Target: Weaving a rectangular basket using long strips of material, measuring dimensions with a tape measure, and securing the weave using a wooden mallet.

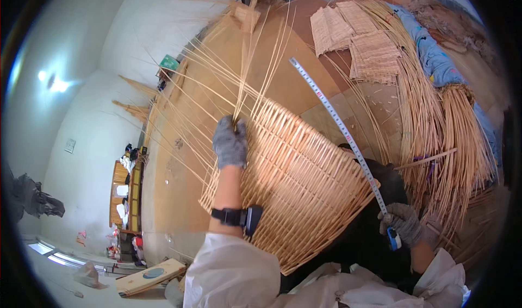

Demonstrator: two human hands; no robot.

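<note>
A woven wicker panel (pixel 307 185) lies tilted across my lap, with long unwoven rods (pixel 241 93) fanning out from its far edge. My left hand (pixel 230 143), in a grey glove, is closed around a bundle of these rods where they leave the weave. In my right hand (pixel 403 222), also gloved, is a tape measure (pixel 393 239) with a blue and white case. Its pale blade (pixel 340 123) is pulled out and runs up and leftward past the panel's right edge, its free end in the air. The right fingers are partly hidden behind the tape.
Finished woven panels (pixel 353 39) lie on the floor at the far right. Close by are bundles of loose rods (pixel 462 139) and a blue cloth roll (pixel 429 52). A wooden shelf (pixel 118 191) stands along the left wall, and a wooden board (pixel 152 275) sits at the lower left.
</note>
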